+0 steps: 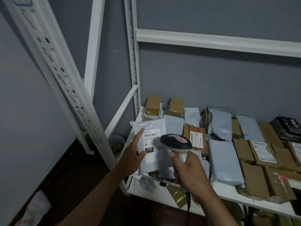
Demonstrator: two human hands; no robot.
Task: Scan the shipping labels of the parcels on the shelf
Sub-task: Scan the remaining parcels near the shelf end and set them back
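Parcels (224, 157) crowd the shelf (228, 189); left hand (132, 154) clamps grey mailer (151, 126); right hand (189, 170) grips scanner (175, 141).

White metal shelf (228, 192), crowded with grey plastic mailer bags (225, 162) and brown cardboard boxes (254, 181) lying side by side.

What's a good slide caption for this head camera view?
Left hand tilts up a grey mailer while the right hand aims a barcode scanner at its shipping label.

Left hand (132, 154) holding grey parcel (149, 144) label-up, right hand (189, 170) gripping scanner (176, 142) over it
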